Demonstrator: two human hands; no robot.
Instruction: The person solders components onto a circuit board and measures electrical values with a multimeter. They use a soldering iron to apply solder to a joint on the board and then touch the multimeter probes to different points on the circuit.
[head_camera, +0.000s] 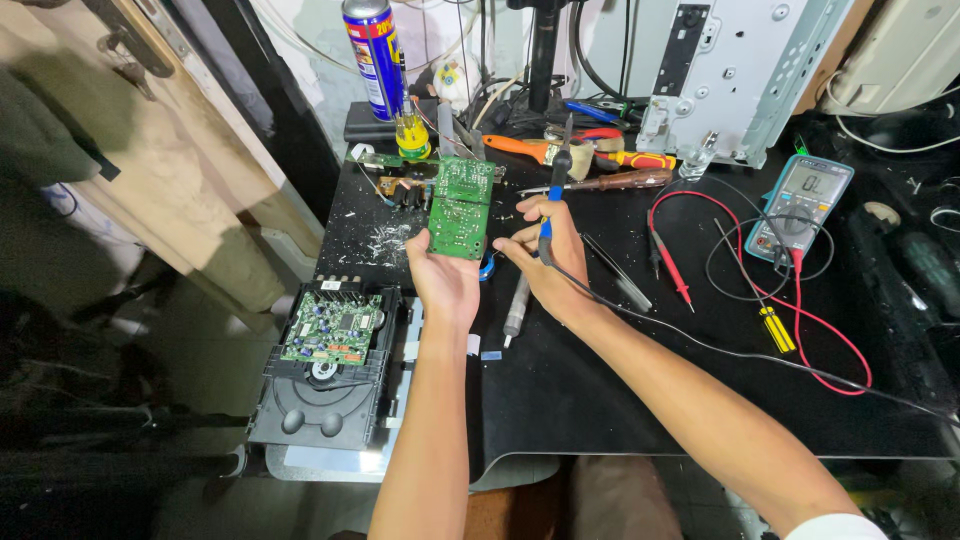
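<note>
Here, your left hand (445, 275) holds the green circuit board (461, 207) up off the black surface (600, 390), fingers closed around its near short edge, thumb on one side and the rest behind it. The board's long axis runs straight away from you, so most of it stands out beyond your fingertips, its flat face turned towards the camera.

Your right hand (548, 265) is just beside it, to the right of the board, fingers wrapped in a pen grip around the blue-handled soldering iron (555, 190). The iron stands nearly upright, tip pointing up and away, and its black cord trails back along your forearm. The tip sits a little right of the board's right edge and apart from it; of the two hands, the right is the free one to close that gap, moving leftward.

Beyond your fingers lie an orange-handled tool (520, 148) and a brown-handled screwdriver (610, 181); well right of them sits a multimeter (800, 205) with red probe leads (672, 262). Below your left wrist, an opened disc drive (325, 365) shows its own green board.

Hard to make out: which parts on the held board the tip is aimed at, whether the tip carries solder, and what your left palm hides of the board's near edge. A blue bit behind your left thumb is too covered to name.
</note>
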